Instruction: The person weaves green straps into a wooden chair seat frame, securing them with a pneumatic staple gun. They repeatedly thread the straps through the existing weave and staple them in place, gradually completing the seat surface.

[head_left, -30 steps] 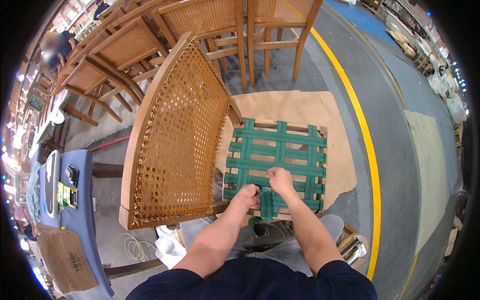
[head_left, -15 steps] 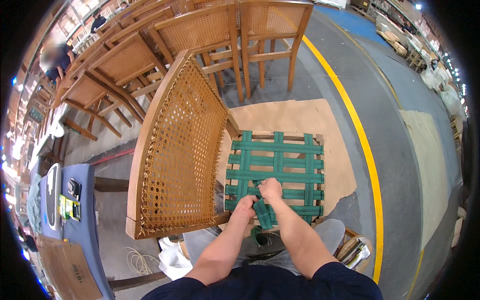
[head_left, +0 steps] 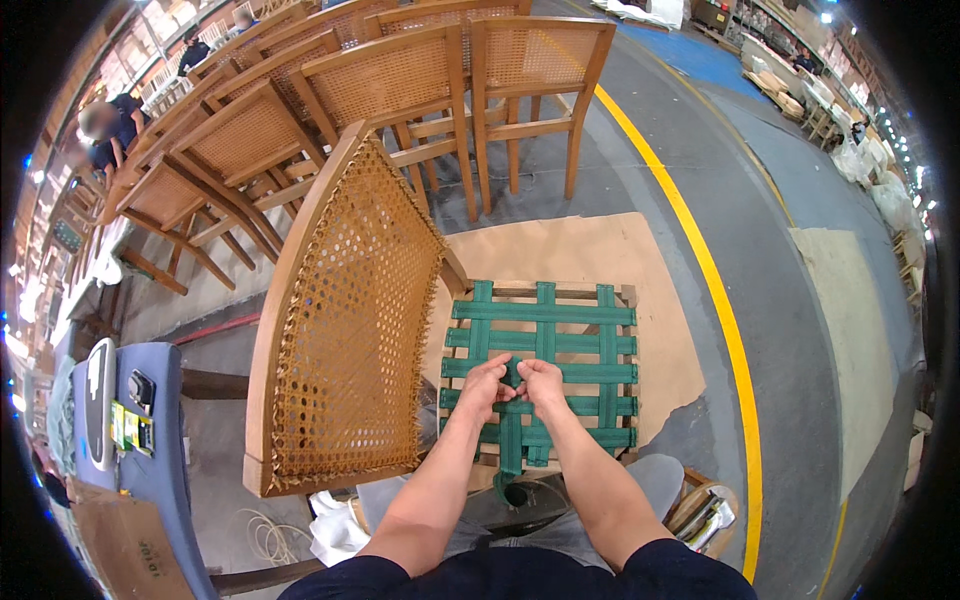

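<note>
A wooden chair lies in front of me with its cane back (head_left: 345, 320) standing up at the left. Its seat frame (head_left: 628, 295) carries woven green webbing straps (head_left: 590, 345). My left hand (head_left: 487, 383) and my right hand (head_left: 545, 385) meet at the middle of the weave, thumbs nearly touching, both pinching one lengthwise green strap (head_left: 513, 445). That strap runs back toward me and hangs off the near edge of the seat. Both forearms come in from the lower edge.
Brown cardboard (head_left: 580, 250) lies under the chair on the grey floor, and a yellow line (head_left: 720, 300) runs past on the right. Several cane chairs (head_left: 420, 90) stand behind. A blue-topped table (head_left: 150, 440) with small items is at the left. People work at the far left.
Both hands have moved from the near edge of the seat toward the middle of the weave, drawing the lengthwise strap along. The view has also tilted up, showing more of the chairs behind.
</note>
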`<state>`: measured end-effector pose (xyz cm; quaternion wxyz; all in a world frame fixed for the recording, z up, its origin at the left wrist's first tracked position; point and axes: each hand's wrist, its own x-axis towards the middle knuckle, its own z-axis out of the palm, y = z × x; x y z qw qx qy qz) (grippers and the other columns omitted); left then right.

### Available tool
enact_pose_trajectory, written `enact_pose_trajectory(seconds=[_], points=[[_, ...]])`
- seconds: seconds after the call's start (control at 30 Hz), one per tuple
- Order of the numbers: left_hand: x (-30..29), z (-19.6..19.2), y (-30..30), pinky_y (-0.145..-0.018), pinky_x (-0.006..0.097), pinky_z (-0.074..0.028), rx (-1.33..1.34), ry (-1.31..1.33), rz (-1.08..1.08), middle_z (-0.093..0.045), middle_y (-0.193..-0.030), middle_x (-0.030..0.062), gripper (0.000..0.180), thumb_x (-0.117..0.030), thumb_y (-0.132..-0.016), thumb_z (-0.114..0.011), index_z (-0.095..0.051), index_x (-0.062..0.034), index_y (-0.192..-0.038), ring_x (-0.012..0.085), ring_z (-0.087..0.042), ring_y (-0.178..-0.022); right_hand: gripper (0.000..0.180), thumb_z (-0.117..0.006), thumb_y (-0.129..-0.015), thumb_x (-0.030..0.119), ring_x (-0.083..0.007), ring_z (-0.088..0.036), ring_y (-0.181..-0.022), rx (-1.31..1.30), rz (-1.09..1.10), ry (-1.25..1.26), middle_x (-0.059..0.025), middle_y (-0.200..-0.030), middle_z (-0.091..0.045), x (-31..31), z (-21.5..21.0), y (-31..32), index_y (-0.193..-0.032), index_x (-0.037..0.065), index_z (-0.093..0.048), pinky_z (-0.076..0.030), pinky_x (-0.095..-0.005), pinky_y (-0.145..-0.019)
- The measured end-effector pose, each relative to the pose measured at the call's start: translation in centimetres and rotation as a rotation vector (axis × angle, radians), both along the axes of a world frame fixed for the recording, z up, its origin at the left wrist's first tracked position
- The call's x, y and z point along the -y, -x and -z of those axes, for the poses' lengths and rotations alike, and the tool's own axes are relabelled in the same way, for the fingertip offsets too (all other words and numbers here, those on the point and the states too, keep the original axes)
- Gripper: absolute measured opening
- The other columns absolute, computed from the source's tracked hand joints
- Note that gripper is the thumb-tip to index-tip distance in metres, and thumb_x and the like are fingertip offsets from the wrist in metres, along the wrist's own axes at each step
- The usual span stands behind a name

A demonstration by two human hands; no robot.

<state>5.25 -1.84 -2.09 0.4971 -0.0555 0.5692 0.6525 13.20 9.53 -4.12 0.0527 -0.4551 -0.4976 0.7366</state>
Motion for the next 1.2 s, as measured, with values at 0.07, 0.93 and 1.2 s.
enact_pose_trajectory(seconds=[0.07, 0.93, 1.2], points=[[-2.1, 0.3, 0.8, -0.054, 0.031, -0.051, -0.023, 0.166, 0.062, -0.068, -0.102, 0.0148, 0.051, -0.008, -0.099, -0.043, -0.049, -0.0057, -0.149, 0.017, -0.062, -0.057, 0.02, -0.065, -0.098, 0.014, -0.0136, -0.064, -0.06, 0.092, -0.053, -0.221, -0.0067, -0.087, -0.071, -1.3, 0.1, 0.0, -0.114, 0.003, -0.069, -0.048, -0.0286, -0.049], [-4.0, -0.8, -3.5, -0.067, 0.031, -0.057, -0.032, 0.143, -0.245, -0.066, -0.107, 0.0116, 0.036, -0.01, -0.103, -0.051, -0.051, -0.0005, -0.137, 0.0176, -0.067, -0.076, 0.029, -0.074, -0.086, 0.001, -0.0091, -0.052, -0.053, -0.17, 0.082, 0.051, -0.002, -0.086, -0.067, -7.8, 2.7, 5.3, -0.115, 0.006, -0.068, -0.042, -0.0269, -0.046], [-4.6, 1.1, 3.1, -0.062, 0.028, -0.055, -0.359, 0.17, -0.185, -0.067, -0.09, 0.0054, 0.031, -0.017, -0.103, -0.059, -0.059, -0.006, -0.132, 0.014, -0.065, -0.067, 0.021, -0.069, -0.09, -0.002, -0.0107, -0.056, -0.057, -0.411, 0.244, 0.114, -0.003, -0.082, -0.063, -2.3, 1.3, 4.8, -0.107, 0.005, -0.06, -0.045, -0.0263, -0.048]])
